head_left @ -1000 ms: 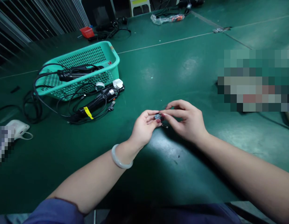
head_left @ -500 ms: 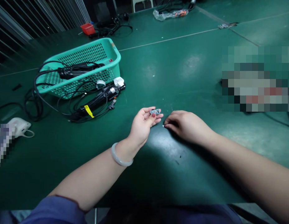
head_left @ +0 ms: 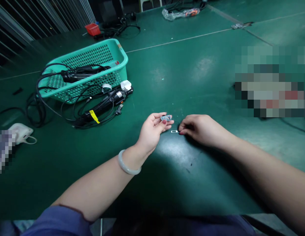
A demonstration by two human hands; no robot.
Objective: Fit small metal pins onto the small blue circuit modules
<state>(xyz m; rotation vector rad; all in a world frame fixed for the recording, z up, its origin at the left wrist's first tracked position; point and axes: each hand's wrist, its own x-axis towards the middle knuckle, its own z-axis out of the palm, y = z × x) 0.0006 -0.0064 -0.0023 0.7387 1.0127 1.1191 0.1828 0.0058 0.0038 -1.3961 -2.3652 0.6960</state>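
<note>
The small grey-blue part (head_left: 166,118) is clamped between the thumb and fingers of the left hand (head_left: 149,132), best held lightly by its edges. The right hand's (head_left: 204,129) fingers are curled beside the white-edged piece (head_left: 172,131); whether it is gripped cannot be told. Both are best kept low over the bench (head_left: 152,183), well apart from the green basket (head_left: 122,62).
</note>
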